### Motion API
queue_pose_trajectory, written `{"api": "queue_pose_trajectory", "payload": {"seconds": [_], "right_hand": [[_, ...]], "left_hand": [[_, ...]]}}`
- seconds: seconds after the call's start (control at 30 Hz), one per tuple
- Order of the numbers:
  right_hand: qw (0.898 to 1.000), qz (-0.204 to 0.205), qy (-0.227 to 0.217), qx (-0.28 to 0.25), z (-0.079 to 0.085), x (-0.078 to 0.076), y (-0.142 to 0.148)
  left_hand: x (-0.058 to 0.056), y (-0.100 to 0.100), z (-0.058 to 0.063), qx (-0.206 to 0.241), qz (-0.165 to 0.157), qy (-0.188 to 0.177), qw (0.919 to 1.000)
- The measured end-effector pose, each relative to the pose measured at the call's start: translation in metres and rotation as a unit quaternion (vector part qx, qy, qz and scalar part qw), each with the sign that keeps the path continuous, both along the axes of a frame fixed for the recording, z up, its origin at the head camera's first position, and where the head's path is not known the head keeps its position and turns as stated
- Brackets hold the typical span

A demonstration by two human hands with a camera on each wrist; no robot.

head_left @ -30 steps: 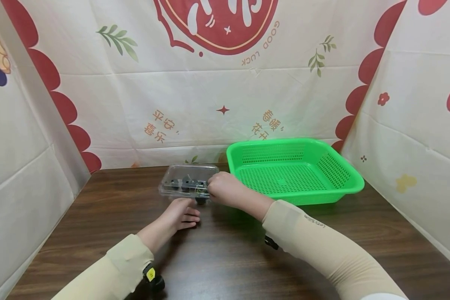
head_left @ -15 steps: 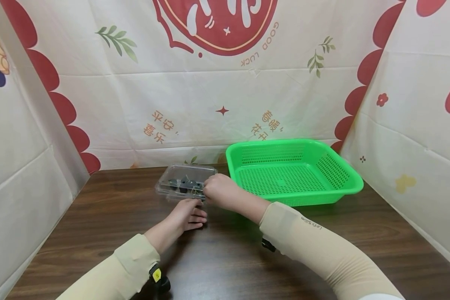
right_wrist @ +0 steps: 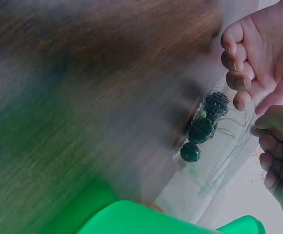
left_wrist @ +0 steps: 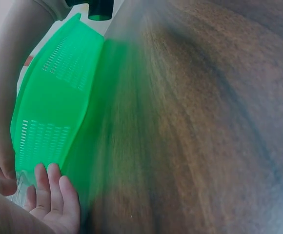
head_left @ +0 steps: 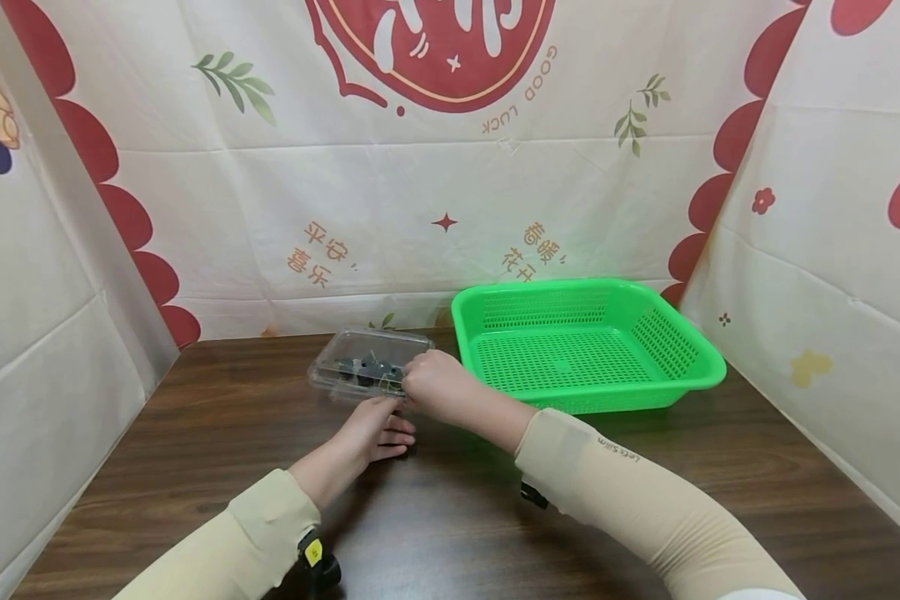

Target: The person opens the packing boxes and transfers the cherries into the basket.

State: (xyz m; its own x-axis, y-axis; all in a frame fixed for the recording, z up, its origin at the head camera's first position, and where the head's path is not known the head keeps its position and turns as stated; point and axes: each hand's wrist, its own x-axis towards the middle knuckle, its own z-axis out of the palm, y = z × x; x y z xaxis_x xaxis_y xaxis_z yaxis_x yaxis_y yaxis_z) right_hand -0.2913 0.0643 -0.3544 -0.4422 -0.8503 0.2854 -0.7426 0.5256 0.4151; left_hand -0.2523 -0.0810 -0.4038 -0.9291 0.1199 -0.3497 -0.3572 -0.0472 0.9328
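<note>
A clear plastic clamshell box (head_left: 375,340) lies near the back of the table, left of centre. Through its walls show several dark round pieces (right_wrist: 202,129) with thin pale stalk-like strands. My right hand (head_left: 440,380) is at the box's front right corner, its fingers curled and pinching the edge. At the front edge beside it is my left hand (head_left: 371,429), the plastic between thumb and index finger while the other fingers stretch out loosely. The two thumbs come very close together in the right wrist view. Both hands cover part of that corner.
A green perforated plastic basket (head_left: 588,392) stands just right of the box, behind the right forearm. The wooden table (head_left: 450,517) meets a printed cloth backdrop (head_left: 390,192) behind the box, with cloth walls on both sides.
My left hand has moved right and slightly forward along the box's front edge. The box has shifted a little left, and my right hand has moved slightly left with it.
</note>
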Motion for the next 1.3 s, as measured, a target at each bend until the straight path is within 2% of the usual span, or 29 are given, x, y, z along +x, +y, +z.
{"api": "queue_pose_trajectory", "payload": {"seconds": [0.23,0.53,0.7,0.93,1.3], "right_hand": [[0.999,0.0,0.032,-0.009,-0.005,0.004,-0.004],[0.997,0.003,0.071,-0.042,-0.012,0.006,-0.007],[0.997,0.002,0.076,-0.033,-0.012,0.008,-0.008],[0.996,-0.021,0.085,-0.013,-0.012,0.01,-0.012],[0.996,-0.067,0.06,0.019,-0.012,0.02,-0.017]], "left_hand": [[0.002,0.0,0.002,0.012,0.015,-0.005,0.9998],[0.004,0.0,0.008,0.036,0.043,0.011,0.9984],[0.005,-0.001,0.01,0.058,0.047,0.012,0.9972],[0.002,0.001,0.009,0.049,0.066,0.016,0.9965],[0.001,0.001,0.012,0.088,0.053,0.024,0.9945]]}}
